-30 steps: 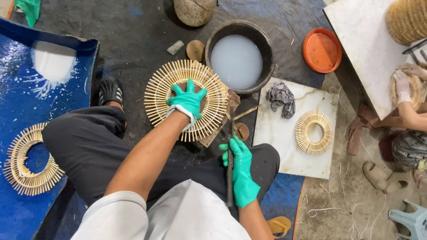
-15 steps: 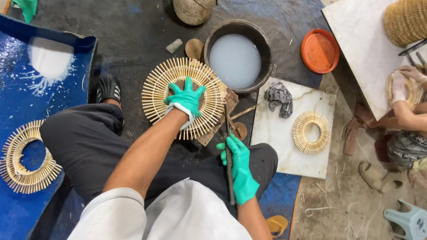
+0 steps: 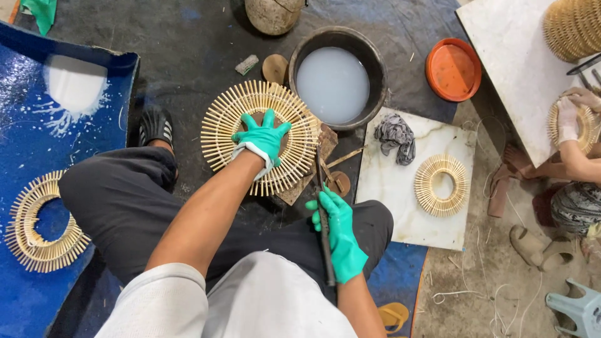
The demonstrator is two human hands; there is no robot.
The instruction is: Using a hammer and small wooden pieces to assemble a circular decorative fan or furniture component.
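My left hand [image 3: 263,139], in a green glove, presses flat with spread fingers on the middle of a large round ring of bamboo sticks [image 3: 226,122] lying on the dark floor in front of me. My right hand [image 3: 339,235], also green-gloved, is closed around a long dark stick-like tool [image 3: 322,188] whose tip points toward the ring's right edge, over a brown scrap of board [image 3: 326,139].
A black basin of milky liquid [image 3: 333,84] stands behind the ring. A marble slab [image 3: 397,206] at right carries a smaller stick ring [image 3: 442,185] and grey rag [image 3: 397,136]. Orange lid [image 3: 453,69], blue tarp with another ring [image 3: 34,226], another person's hands [image 3: 568,119] at far right.
My left hand stays on the ring, my right keeps the tool; both have hardly shifted. The view has slid slightly left and up.
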